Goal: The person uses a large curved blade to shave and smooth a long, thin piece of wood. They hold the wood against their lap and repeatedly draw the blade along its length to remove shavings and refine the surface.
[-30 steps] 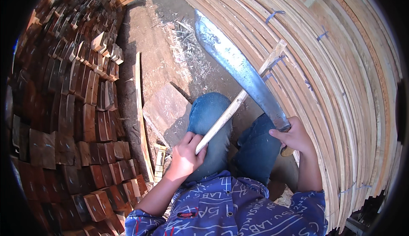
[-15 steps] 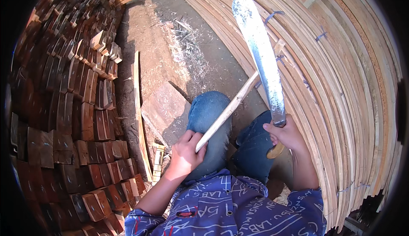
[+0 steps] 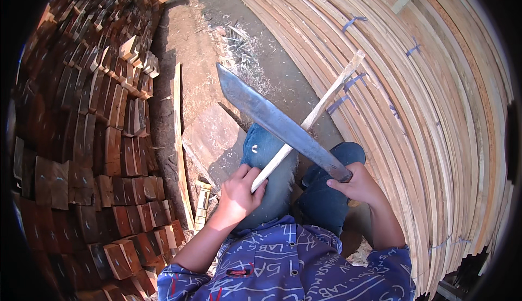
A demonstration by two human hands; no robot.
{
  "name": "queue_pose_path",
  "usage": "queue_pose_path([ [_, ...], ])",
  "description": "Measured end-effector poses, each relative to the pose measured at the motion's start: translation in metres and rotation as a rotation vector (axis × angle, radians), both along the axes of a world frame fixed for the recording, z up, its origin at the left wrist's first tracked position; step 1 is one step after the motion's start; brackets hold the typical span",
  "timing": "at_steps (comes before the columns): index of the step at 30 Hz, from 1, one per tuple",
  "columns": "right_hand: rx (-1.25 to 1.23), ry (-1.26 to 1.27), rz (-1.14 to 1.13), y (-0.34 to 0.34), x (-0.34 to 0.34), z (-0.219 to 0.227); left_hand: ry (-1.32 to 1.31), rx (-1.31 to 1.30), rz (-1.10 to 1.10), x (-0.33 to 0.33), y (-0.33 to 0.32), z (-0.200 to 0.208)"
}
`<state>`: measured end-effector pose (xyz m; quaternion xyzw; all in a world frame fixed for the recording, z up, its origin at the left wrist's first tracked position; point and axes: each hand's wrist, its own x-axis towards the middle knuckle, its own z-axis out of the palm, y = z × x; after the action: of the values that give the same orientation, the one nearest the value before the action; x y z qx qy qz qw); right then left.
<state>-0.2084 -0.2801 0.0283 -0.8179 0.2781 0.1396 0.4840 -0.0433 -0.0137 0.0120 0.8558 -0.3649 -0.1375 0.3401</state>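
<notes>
My left hand [image 3: 240, 190] is closed round the near end of a pale wooden stick [image 3: 326, 101], which slants up and away to the right above my knee. In my right hand [image 3: 356, 183] is the handle of a machete [image 3: 272, 120], mostly hidden by the fingers. Its long, broad grey blade points up and to the left and crosses over the stick near the stick's middle. A small pale chip [image 3: 254, 149] shows against the jeans on my left knee.
Cut wooden blocks [image 3: 125, 159] are stacked high along the left. Long wooden strips [image 3: 424, 116], tied with blue bands, fill the right side. A flat board [image 3: 215, 138] lies on the ground ahead, a narrow wooden strip [image 3: 179, 143] beside it. Shavings [image 3: 244, 56] are scattered farther off.
The machete blade has swung down to the left, from pointing away beside the stick to lying across it. My left hand keeps its hold on the stick, nearly unmoved.
</notes>
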Motion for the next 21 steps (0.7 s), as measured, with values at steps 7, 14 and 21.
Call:
queue_pose_path([
  [7, 0.266, -0.106, -0.352, 0.016, 0.007, 0.011, -0.045, -0.032, 0.016, -0.005, 0.004, -0.007],
  [14, 0.122, -0.130, -0.250, 0.024, 0.004, 0.000, -0.089, 0.044, 0.013, -0.011, -0.001, -0.002],
  [21, 0.137, -0.292, -0.407, -0.002, 0.026, 0.025, -0.177, 0.073, 0.033, -0.023, -0.001, -0.009],
])
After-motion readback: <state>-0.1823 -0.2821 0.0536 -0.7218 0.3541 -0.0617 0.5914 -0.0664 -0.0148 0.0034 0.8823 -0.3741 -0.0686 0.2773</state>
